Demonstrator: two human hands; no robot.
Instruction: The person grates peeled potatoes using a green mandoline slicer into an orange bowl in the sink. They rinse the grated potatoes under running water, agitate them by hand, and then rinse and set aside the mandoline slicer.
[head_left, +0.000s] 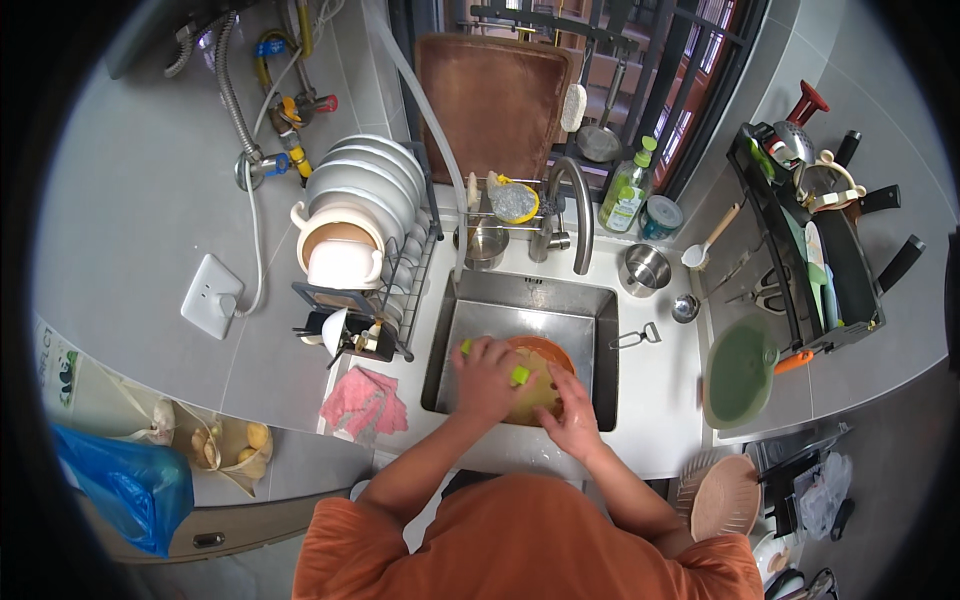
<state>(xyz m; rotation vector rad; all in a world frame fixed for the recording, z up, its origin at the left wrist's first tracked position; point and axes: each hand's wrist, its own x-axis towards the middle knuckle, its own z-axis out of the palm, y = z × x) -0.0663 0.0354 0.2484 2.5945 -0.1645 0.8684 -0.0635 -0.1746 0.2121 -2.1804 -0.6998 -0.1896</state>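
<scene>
An orange bowl (541, 344) with cloudy yellowish liquid in it sits in the steel sink (480, 319). My left hand (491, 379) is closed over a bright green object (520, 374) above the bowl's left side. Only two ends of that object show, so its kind is unclear. At the bowl's right side is my right hand (576, 415), wet, with thumb and fingers spread and nothing visible between them. Whether it touches the rim cannot be made out.
Behind the sink rises a curved faucet (577, 217). Plates fill a dish rack (420, 300) on the left, near a pink cloth (365, 401). A steel pot (645, 270), a ladle (685, 307) and a peeler (637, 337) lie right of the sink. A knife rack (847, 315) hangs beyond.
</scene>
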